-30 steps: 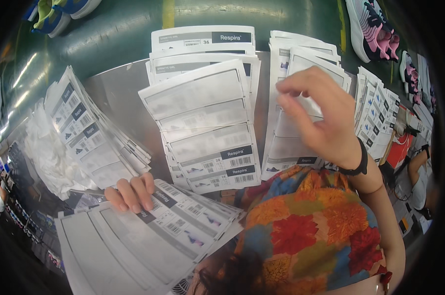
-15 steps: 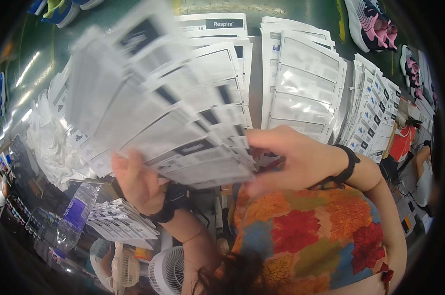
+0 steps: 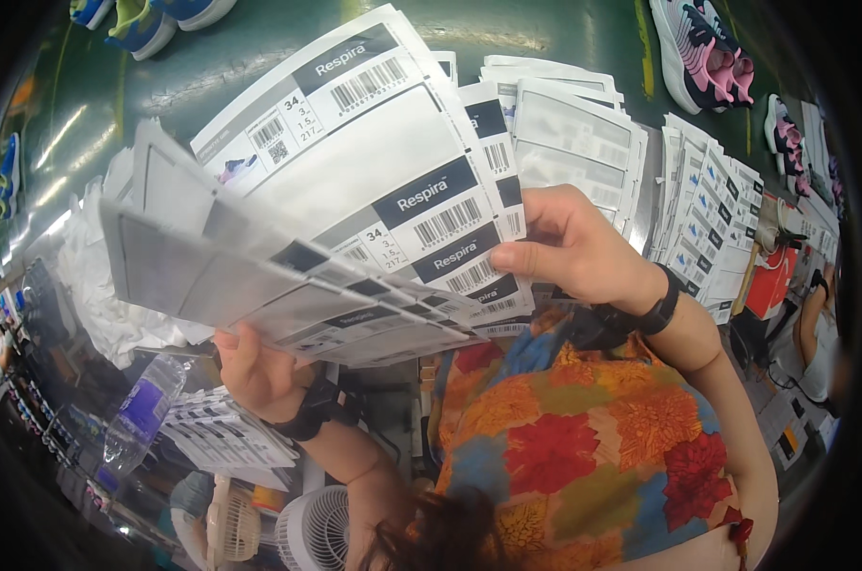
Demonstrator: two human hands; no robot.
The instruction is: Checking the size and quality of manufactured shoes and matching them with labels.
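Observation:
A thick sheaf of white label sheets (image 3: 355,181), printed with dark blocks and barcodes, is spread out between my hands. My left hand (image 3: 264,376) grips it from below at the near left edge; the fingertips under the paper are hidden. On that side several sheets are bent over and away from the rest, showing their pale backs (image 3: 198,271). At the right edge my right hand (image 3: 583,252) pinches the sheets between thumb and fingers, the thumb on the printed face. Just beyond that hand lies a stack of similar sheets (image 3: 578,143), partly covered by the sheaf.
Farther right lies another label stack (image 3: 707,214), beside a red box (image 3: 772,285). Dark-and-pink shoes (image 3: 693,57) and blue shoes (image 3: 145,24) stand on the green table (image 3: 431,27). Crumpled white material (image 3: 117,319), a bottle (image 3: 145,409), more sheets (image 3: 226,438) and a fan (image 3: 321,533) are at left.
The blurred, fluttering sheets now stand fanned apart, with printed faces showing and several bent left. My right hand has moved up and slightly right along the edge; the left has barely moved.

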